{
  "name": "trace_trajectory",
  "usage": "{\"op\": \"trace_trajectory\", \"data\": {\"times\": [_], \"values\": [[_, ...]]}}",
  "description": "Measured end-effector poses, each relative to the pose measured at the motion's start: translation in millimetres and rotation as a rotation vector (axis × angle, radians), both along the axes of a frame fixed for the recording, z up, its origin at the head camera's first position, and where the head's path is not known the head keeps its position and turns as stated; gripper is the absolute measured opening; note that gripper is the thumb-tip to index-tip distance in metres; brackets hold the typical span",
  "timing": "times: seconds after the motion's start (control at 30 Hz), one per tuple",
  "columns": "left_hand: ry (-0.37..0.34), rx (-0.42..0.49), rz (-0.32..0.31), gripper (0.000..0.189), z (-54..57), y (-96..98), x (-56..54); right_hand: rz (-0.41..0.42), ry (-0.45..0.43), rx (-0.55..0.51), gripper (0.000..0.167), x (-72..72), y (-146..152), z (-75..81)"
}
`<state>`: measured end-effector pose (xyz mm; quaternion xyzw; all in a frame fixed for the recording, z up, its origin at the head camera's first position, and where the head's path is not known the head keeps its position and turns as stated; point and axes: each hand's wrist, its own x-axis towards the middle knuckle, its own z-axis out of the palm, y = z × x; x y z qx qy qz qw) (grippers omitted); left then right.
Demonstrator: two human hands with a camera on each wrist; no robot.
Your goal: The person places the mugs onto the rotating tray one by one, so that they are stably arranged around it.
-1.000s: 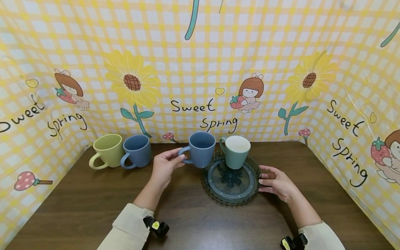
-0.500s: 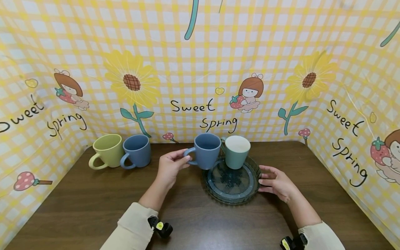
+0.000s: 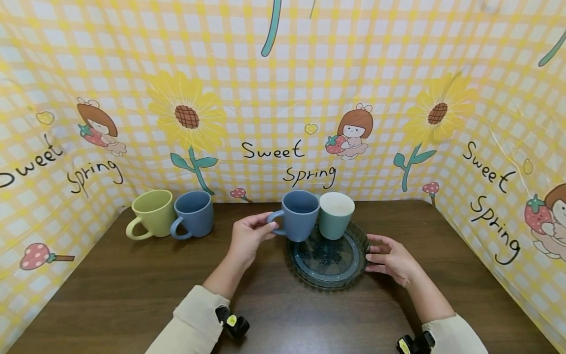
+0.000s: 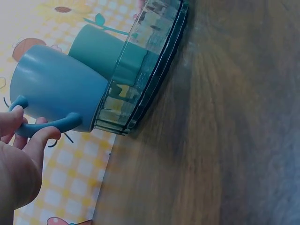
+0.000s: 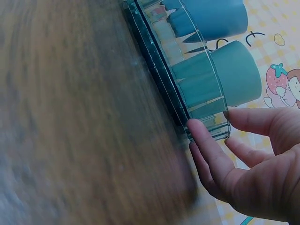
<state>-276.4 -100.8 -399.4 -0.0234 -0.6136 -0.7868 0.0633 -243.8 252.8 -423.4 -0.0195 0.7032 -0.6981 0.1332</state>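
My left hand [image 3: 251, 237] pinches the handle of a blue mug [image 3: 300, 216], held upright over the left rim of a round, dark glass tray [image 3: 327, 281]. In the left wrist view, the bottom of this blue mug [image 4: 61, 89] is right at the tray's rim. A green mug with a pale inside [image 3: 336, 219] stands on the back of the tray, its handle hidden behind the blue mug. My right hand [image 3: 392, 260] rests its extended fingertips against the tray's right side; the right wrist view shows these fingers [image 5: 211, 150] at the ribbed glass wall [image 5: 199, 86].
A yellow-green mug [image 3: 155, 214] and a second blue mug [image 3: 194, 215] stand side by side at the back left of the brown wooden table [image 3: 132, 290]. A checked cloth [image 3: 283, 98] with flower prints rises behind and on both sides.
My left hand has carried the blue mug to the right and slightly lower, from beside the tray to over its left rim, close to the green mug. My right hand has stayed still.
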Motion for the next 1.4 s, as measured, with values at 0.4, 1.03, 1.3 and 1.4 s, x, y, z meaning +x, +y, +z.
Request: {"op": "trace_trajectory", "data": {"times": [0.4, 1.03, 1.3, 1.4], "values": [[-0.019, -0.011, -0.010, 0.028, -8.6, 9.7, -1.1, 0.002, 0.002, 0.003, 0.066, 1.4, -1, -0.8], [-0.032, -0.039, -0.015, 0.027, -20.1, 17.8, -5.6, -0.014, 0.003, 0.014, 0.067, 2.0, 0, 1.5], [-0.027, -0.064, -0.016, 0.027, -23.3, 21.0, -6.4, -0.017, 0.004, 0.011, 0.067, 1.4, -1, 1.0], [-0.029, -0.081, -0.011, 0.025, -23.2, 21.3, -6.4, -0.016, 0.004, 0.013, 0.068, 1.3, -1, 1.2]]}}
